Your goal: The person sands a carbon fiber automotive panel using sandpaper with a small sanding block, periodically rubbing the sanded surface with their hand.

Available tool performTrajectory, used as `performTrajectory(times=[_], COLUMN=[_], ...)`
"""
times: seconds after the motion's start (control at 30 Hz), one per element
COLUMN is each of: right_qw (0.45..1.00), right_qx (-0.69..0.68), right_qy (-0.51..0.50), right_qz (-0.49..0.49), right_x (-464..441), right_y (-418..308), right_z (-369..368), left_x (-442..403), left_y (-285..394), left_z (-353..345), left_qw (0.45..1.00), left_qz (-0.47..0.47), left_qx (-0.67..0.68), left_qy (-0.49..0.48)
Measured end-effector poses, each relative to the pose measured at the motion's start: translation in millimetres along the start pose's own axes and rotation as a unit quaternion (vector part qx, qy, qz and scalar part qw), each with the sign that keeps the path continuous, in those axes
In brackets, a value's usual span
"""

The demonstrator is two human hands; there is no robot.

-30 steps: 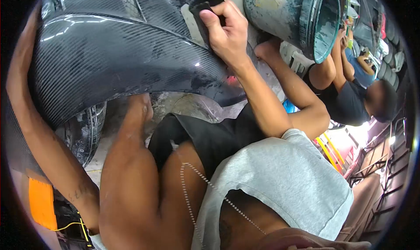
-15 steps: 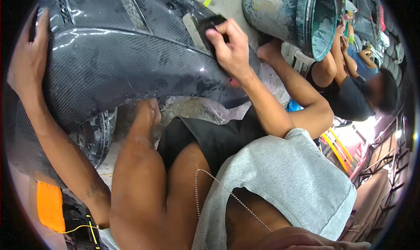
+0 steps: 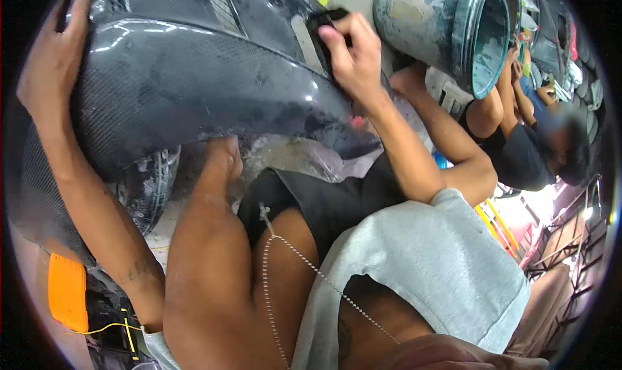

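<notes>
A glossy black carbon-fibre car body panel (image 3: 194,85) with a curved edge and a mesh vent lies in front of me. At its left end my left hand (image 3: 52,72) rests with fingers stretched out over the edge. My right hand (image 3: 356,59) is closed around a flat black block (image 3: 326,39), which looks like a sanding block. The block is against the panel's upper right part, beside a pale strip (image 3: 304,38). Its underside is hidden. A reddish spot (image 3: 356,122) shows on the panel below my right wrist.
A paint-smeared bucket (image 3: 447,33) stands at the upper right. Beyond it sits another person (image 3: 512,137) in dark clothes. My bare foot (image 3: 223,156) is near the panel's lower edge. An orange object (image 3: 67,292) and a yellow cord (image 3: 110,328) are at the lower left.
The view has shifted and tilted slightly. My right hand and the black block appear a little further up and right. My left hand stays at the panel's edge. A necklace cross now shows.
</notes>
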State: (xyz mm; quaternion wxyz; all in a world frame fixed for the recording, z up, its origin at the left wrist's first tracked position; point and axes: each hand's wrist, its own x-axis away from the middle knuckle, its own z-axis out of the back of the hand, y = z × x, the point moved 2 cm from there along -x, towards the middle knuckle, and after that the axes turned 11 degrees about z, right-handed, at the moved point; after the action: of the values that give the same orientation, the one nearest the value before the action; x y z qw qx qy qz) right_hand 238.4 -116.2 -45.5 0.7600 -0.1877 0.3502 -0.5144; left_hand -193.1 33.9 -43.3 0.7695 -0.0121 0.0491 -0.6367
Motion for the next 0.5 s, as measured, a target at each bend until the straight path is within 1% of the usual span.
performTrajectory(times=[0.03,0.13,0.17,0.2,0.27,0.3,0.33,0.37,0.43,0.47,0.5], right_qw=[1.000,1.000,1.000,1.000,1.000,1.000,1.000,0.999,0.999,0.999,0.997], right_qx=[0.003,0.020,0.019,0.002,0.014,0.017,0.024,0.018,-0.006,-0.012,-0.013], right_qy=[0.010,-0.002,-0.003,0.008,0.010,0.006,0.003,0.022,0.009,0.002,0.016], right_qz=[-0.001,-0.007,-0.003,-0.015,-0.012,-0.006,-0.005,0.016,-0.032,-0.051,-0.068], right_x=[-4,9,19,24,24,15,3,-5,-8,-3,4], right_y=[1,-3,-5,-7,-1,-2,0,0,-4,-6,-6], right_z=[-4,2,6,7,4,2,-2,-5,3,8,14], left_x=[-3,0,4,13,17,5,1,1,-2,1,-2], left_y=[-12,0,4,13,14,2,-5,-2,-13,-6,-6], left_z=[-15,0,7,20,23,14,1,-2,-11,-5,-4], left_qw=[0.997,0.999,0.995,0.989,0.984,0.988,0.999,0.995,0.999,0.998,0.997], left_qz=[-0.035,-0.023,-0.060,-0.044,-0.054,-0.101,-0.026,0.057,-0.048,-0.036,-0.046], left_qx=[0.068,0.034,0.027,-0.056,-0.083,-0.089,-0.044,-0.008,-0.016,-0.034,-0.004], left_qy=[0.004,0.006,0.075,0.131,0.146,0.072,-0.012,-0.084,0.002,0.042,0.061])
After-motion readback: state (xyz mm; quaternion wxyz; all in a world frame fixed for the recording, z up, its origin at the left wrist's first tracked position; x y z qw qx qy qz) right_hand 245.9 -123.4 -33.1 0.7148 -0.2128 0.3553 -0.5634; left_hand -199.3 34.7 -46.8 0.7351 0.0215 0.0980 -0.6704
